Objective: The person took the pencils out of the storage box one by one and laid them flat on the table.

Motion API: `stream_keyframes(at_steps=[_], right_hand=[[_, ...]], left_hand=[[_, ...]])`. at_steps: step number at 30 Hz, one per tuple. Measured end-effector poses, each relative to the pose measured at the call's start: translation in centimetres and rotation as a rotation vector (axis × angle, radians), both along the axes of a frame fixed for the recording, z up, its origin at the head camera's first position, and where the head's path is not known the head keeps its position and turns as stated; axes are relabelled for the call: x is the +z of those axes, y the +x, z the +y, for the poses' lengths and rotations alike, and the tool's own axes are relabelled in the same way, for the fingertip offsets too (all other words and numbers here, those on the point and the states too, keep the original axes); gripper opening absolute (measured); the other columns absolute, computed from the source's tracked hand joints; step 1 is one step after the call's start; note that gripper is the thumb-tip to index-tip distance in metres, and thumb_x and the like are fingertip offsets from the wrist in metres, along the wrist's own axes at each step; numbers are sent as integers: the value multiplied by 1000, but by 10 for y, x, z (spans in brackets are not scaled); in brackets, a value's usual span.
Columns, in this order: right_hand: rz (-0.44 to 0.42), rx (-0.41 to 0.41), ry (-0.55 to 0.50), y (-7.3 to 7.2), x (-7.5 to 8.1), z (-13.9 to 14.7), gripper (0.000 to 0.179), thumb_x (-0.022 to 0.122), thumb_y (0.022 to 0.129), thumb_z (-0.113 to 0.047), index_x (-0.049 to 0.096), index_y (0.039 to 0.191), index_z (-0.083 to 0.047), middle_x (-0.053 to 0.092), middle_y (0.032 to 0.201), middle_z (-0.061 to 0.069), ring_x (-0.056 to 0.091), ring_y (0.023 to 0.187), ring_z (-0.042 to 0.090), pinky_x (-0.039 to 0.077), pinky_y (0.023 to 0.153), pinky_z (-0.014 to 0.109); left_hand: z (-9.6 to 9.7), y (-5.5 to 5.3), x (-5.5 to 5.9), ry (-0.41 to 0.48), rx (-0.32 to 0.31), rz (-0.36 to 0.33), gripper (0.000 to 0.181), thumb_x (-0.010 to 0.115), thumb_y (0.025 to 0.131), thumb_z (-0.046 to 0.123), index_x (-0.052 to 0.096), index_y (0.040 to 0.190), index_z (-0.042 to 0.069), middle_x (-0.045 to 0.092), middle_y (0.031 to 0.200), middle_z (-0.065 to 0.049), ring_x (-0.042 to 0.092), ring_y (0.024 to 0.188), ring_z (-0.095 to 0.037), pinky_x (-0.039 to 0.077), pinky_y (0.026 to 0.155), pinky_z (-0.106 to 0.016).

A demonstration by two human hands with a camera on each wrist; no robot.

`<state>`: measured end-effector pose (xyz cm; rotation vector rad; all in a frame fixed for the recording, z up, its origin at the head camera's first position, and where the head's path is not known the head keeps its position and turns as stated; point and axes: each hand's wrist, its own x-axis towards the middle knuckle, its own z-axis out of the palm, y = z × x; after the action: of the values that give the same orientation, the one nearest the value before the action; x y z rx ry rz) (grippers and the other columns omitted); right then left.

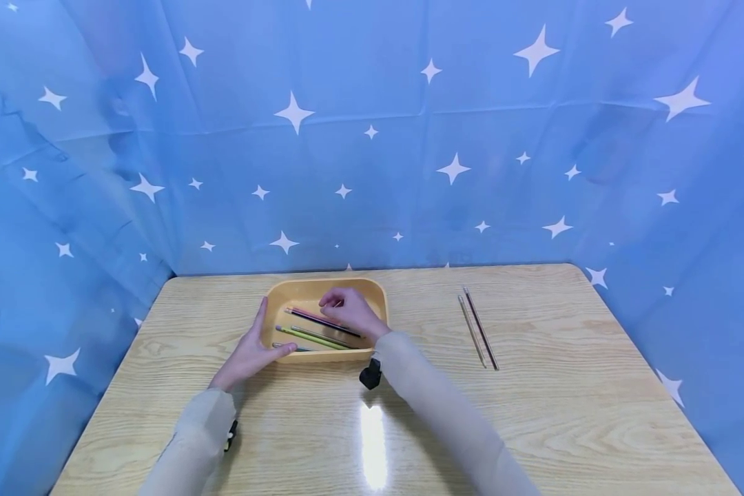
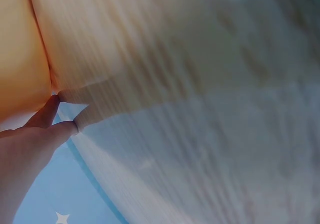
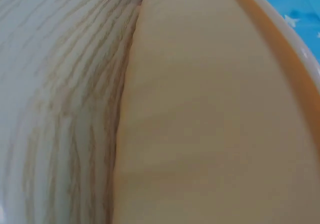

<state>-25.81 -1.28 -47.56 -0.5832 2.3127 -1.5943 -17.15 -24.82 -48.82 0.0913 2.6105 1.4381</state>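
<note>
Pencils point(image 1: 313, 338) — inside yellow tray point(image 1: 335, 357)

a light wood-grain table point(image 1: 564, 427) with rounded far corners bears a yellow-orange tray point(image 1: 328, 356) near its back edge, as a pale pencil point(image 1: 472, 331) and a dark pencil point(image 1: 481, 328) lie close together, slanted, to the tray's right

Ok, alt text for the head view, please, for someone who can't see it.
A person's left hand touches a yellow tray of pencils while the right hand reaches into it. Two more pencils lie on the table to the right, before a starry blue curtain.
</note>
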Motion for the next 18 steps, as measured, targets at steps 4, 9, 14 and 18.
stream_keyframes(at_steps=[4,9,14,18], right_hand=[[-16,-25,5,0,-1,-6,14,67,88,-5,68,99,3,63,83,4,57,71,12,50,60,23],[-23,-52,39,0,-4,-7,11,68,87,-6,69,96,1,64,83,4,57,72,11,50,62,23],[2,-65,96,-1,-6,-8,13,69,87,-7,70,97,0,64,84,3,57,76,12,49,69,24],[16,-63,148,0,-7,-8,16,69,87,-8,69,100,1,65,87,5,59,82,16,50,74,27]], left_hand=[[0,0,-1,3,0,2,116,76,83,42,-14,154,21,-5,159,-21,4,142,-45,10,111,-62],[2,-1,-1,2,13,-11,116,76,83,40,-14,154,22,-3,159,-22,5,142,-45,10,112,-61],[2,-2,-1,-2,26,-18,116,77,83,40,-13,154,22,-2,159,-22,5,142,-45,10,112,-61],[1,-2,-1,-5,26,-18,117,77,82,41,-13,155,21,-2,158,-22,6,142,-45,10,112,-61]])
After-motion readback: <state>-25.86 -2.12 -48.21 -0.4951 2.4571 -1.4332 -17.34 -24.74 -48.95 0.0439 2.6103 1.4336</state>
